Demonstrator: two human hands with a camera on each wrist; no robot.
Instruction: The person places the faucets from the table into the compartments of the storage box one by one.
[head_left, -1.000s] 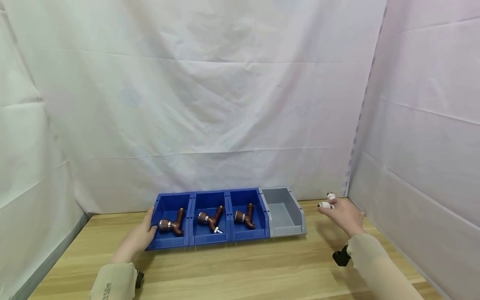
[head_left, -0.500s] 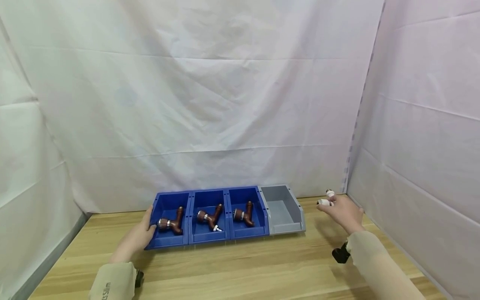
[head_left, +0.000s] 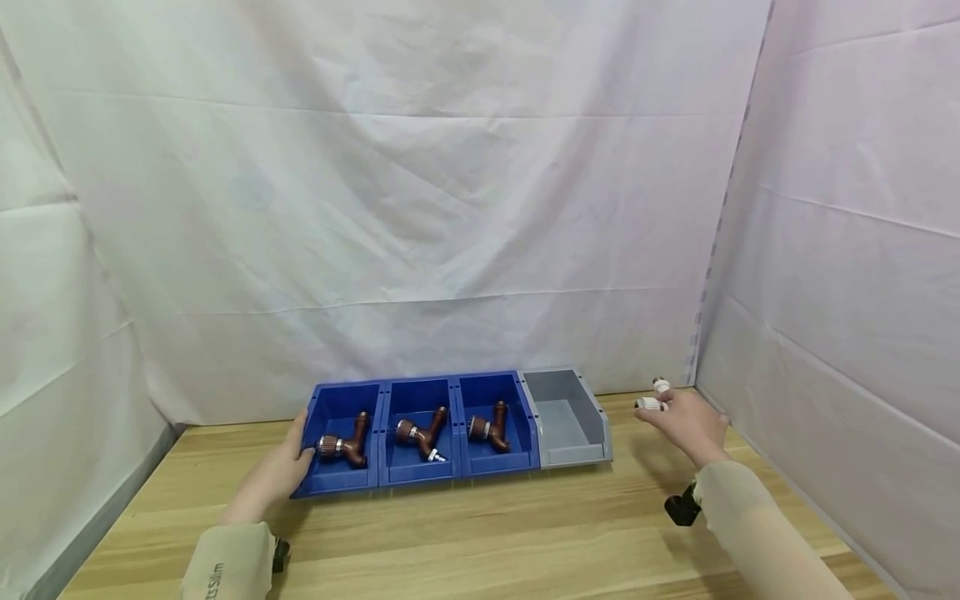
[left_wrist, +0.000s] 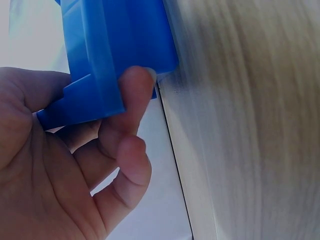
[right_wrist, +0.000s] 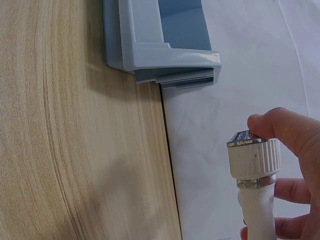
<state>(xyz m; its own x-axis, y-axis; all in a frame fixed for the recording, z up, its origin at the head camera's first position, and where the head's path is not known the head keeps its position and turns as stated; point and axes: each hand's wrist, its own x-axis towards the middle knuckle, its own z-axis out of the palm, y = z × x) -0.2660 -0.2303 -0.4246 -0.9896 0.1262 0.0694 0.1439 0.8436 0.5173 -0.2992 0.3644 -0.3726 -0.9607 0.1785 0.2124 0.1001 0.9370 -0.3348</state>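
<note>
My left hand [head_left: 276, 468] grips the outer side of the leftmost blue storage bin [left_wrist: 92, 65], thumb on one face and fingers curled round the other. Each of the three blue bins holds a brown valve: the left valve [head_left: 345, 447], the middle valve [head_left: 423, 435] with a silver nozzle, and the right valve [head_left: 491, 428]. Off to the right, my right hand [head_left: 690, 423] holds a white valve [right_wrist: 256, 162] above the table. Its ribbed knob has a silver cap, which a fingertip touches; the fingers partly hide its body.
A grey bin [head_left: 564, 455] closes the right end of the bin row, between the blue bins and my right hand. The row stands on a wood-grain table [head_left: 480, 546] close to the white cloth [head_left: 420, 208] behind. More cloth hangs at both sides.
Both hands keep their hold and barely move. The whole head view shifts slightly, and the bins and valves stay where they were.
</note>
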